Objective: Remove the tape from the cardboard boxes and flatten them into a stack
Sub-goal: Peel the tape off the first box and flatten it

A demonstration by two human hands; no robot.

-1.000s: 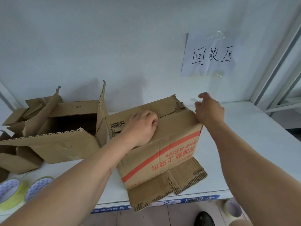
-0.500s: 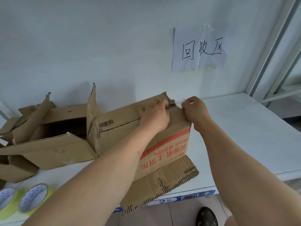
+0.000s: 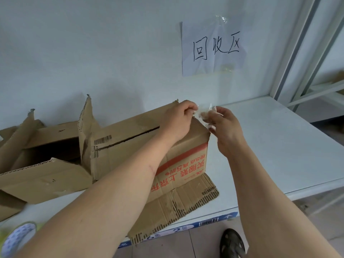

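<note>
Tape (image 3: 205, 114) between right-hand fingers (image 3: 214, 118), off box (image 3: 149, 144).

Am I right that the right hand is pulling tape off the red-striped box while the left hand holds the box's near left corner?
Not quite. In the head view the left hand grips the box at its far right top corner, not the near left. The rest stands: the right hand pinches the clear tape coming off that corner.
</note>
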